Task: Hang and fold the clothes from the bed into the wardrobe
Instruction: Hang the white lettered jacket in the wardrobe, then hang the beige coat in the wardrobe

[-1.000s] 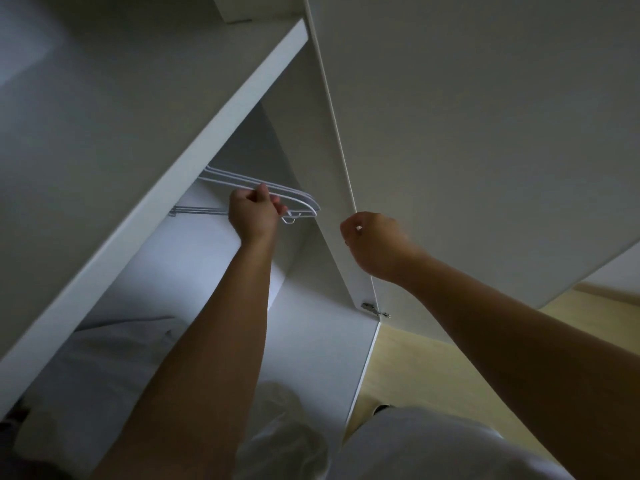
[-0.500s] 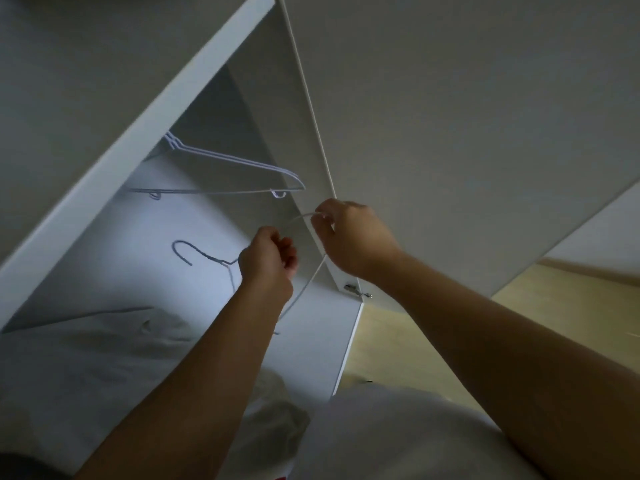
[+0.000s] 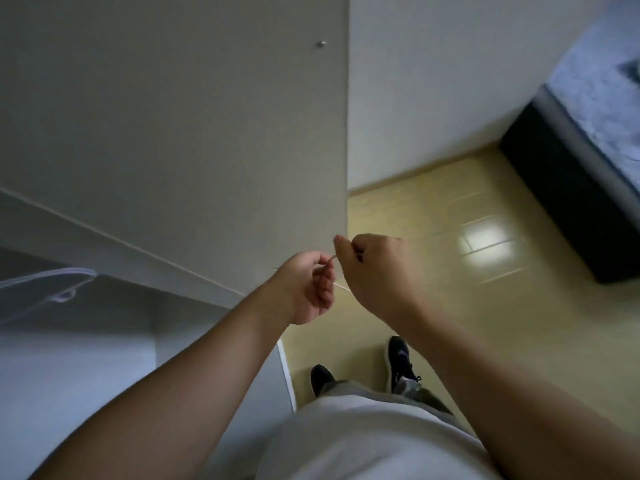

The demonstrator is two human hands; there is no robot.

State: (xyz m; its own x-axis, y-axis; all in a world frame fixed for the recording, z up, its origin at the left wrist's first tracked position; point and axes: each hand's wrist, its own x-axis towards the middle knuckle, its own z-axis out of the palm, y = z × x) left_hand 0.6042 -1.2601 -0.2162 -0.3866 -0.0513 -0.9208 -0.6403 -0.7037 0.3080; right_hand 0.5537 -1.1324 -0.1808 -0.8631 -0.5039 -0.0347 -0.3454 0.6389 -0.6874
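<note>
Two hands, the left hand [image 3: 306, 289] and the right hand [image 3: 374, 268], meet at the centre and pinch one thin wire [image 3: 341, 287] between them. Two black shoes sit at 6 o'clock: left shoe [image 3: 322, 377] and right shoe [image 3: 398, 358]. One door [image 3: 173, 133] at 11 o'clock carries one small stud [image 3: 322, 44] at 12. One bed [image 3: 595, 88] lies at 2 o'clock. The hangers [image 3: 52, 277] at 9 o'clock blur together: one or two, unclear.

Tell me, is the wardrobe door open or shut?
Open. The door stands out over the floor, and a hanger shows inside.
</note>
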